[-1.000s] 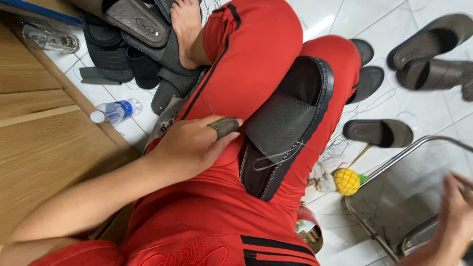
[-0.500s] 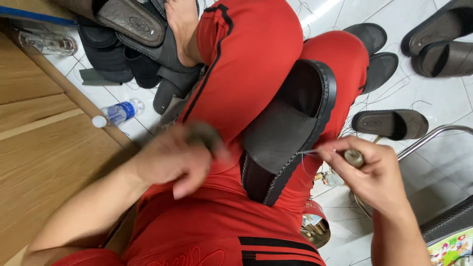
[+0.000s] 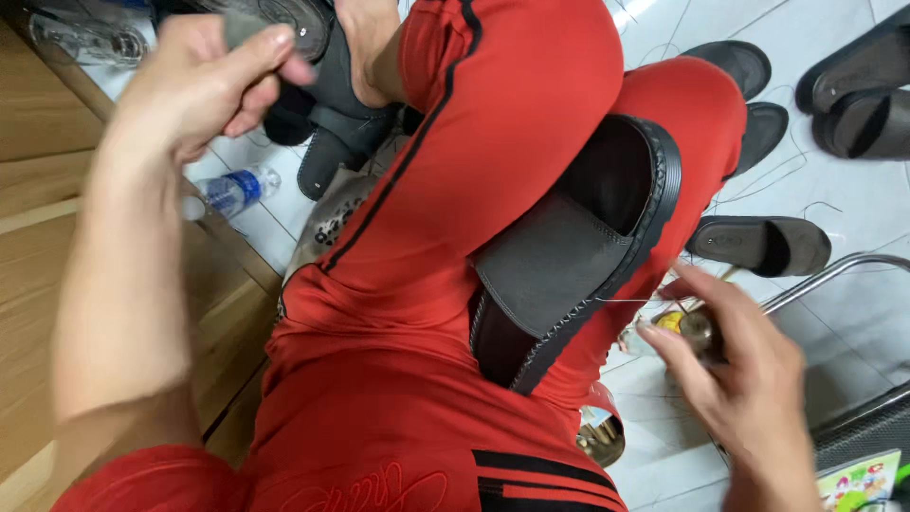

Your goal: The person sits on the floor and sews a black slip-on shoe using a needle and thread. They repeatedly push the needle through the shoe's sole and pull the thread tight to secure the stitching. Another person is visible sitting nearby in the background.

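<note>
A dark grey slide sandal lies tilted on my lap, across red trousers. My left hand is raised at the upper left, away from the sandal, with its fingers pinched on a small dark grey piece. My right hand is low at the right, just beside the sandal's stitched edge. It grips a small brass-topped tool. A thin thread runs from the tool to the sole's rim.
More dark sandals lie on the white tiled floor at the right and top right, with a pile beyond my knee. A water bottle lies by the wooden platform. A metal frame stands at the right.
My left hand has lifted from my lap to the upper left, still holding the grey piece. My right hand came in from the far right and now holds the tool by the sandal's edge.
</note>
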